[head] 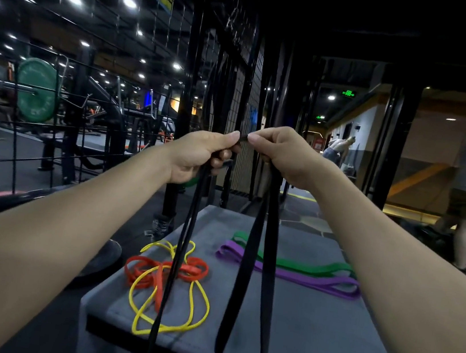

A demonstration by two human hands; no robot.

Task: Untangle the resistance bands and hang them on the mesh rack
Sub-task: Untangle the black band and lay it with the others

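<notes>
Both hands are up in front of the mesh rack (235, 66), and the black band (258, 239) is the one in play. The left hand (198, 156) has its fingers curled round the band's upper end, thumb pressed on top; the right hand (283, 153) pinches the same stretch, thumb tip nearly touching the left thumb. Between the two thumbs only a short piece of black shows.

Below the left fingers two thin strands drop straight down; below the right fingers two wider, flat strands hang, passing in front of the grey worktop (308, 336) and out of frame at the bottom. Whether a twist remains lower down cannot be told.

So the step in hand looks like the sorting-out of this black band: held high, weight hanging, ready to be parted and lifted to the mesh just beyond the fingers.

Well below the fingers, on the worktop, the yellow band (196, 300) and the orange band (141, 268) lie knotted together in one heap. Off to the right of them, the purple band (301, 278) and the green band (297, 264) lie flat, side by side and touching.

The next move probably calls for drawing the hands apart to open the loop, then finding a hook or wire on the rack; none is plainly visible in this dim light.
</notes>
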